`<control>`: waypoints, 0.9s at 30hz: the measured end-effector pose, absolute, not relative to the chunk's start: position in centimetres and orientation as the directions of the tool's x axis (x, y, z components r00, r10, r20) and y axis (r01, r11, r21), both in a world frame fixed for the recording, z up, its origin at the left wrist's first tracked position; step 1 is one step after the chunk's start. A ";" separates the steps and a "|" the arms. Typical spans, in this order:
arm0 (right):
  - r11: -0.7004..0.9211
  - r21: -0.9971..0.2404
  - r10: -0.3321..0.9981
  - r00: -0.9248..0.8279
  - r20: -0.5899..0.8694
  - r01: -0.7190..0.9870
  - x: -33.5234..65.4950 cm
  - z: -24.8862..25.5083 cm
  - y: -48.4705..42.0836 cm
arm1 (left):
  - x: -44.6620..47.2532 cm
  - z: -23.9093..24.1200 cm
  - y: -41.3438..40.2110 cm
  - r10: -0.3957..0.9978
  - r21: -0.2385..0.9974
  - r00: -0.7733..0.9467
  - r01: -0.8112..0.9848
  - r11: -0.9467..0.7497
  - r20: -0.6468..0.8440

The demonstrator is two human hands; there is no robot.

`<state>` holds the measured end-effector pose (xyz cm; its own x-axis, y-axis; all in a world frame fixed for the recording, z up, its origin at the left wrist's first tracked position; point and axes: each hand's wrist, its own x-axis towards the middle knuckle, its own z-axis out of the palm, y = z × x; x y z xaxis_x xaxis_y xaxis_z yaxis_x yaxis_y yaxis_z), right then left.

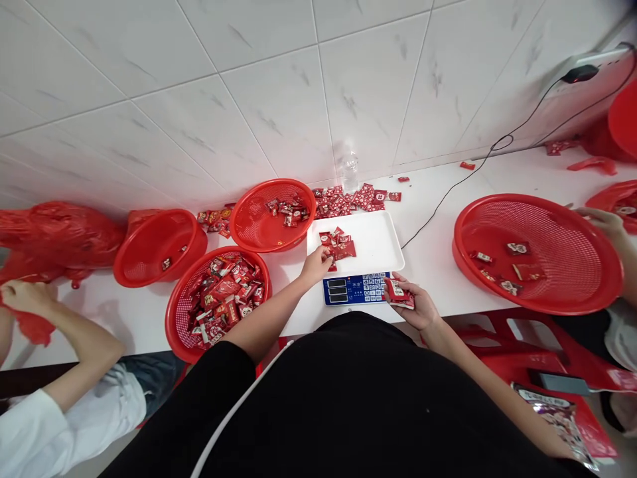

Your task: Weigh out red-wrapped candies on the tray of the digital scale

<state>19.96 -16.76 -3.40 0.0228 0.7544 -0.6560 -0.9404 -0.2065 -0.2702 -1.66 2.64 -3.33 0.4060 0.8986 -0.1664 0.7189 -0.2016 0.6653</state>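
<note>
In the head view, a few red packets were held in the right hand, with its fingers closed about them, just beside the keypad end of the scale. The left hand was placed at the near left edge of the white tray, its fingertips brought to a small packet; whether that packet was pinched or only touched could not be told, since it was partly hidden by the fingers. Just beyond, a small heap of packets was seen lying on the tray. To the left, a red basket was filled with similar packets, and behind the tray more were strewn around a clear bottle. The packets were judged to be light, with thin, glossy wrappers that might slip when several were gathered in one palm. Their contents could be brittle, so a gentle pinch at the flat sealed ends seemed better suited than a squeeze across the middle.
</note>
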 end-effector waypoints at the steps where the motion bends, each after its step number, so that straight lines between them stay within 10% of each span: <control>1: -0.215 -0.275 0.757 0.018 -0.654 -0.937 19.9 -3.4 -16.6 | -1.3 -3.5 2.5 0.903 0.697 0.396 0.695 -0.177 -0.166; 27: -0.263 -0.305 0.728 0.019 -0.685 -0.915 20.6 -3.1 -16.2 | -4.6 -0.4 -5.0 0.918 0.903 0.254 0.384 0.195 -0.306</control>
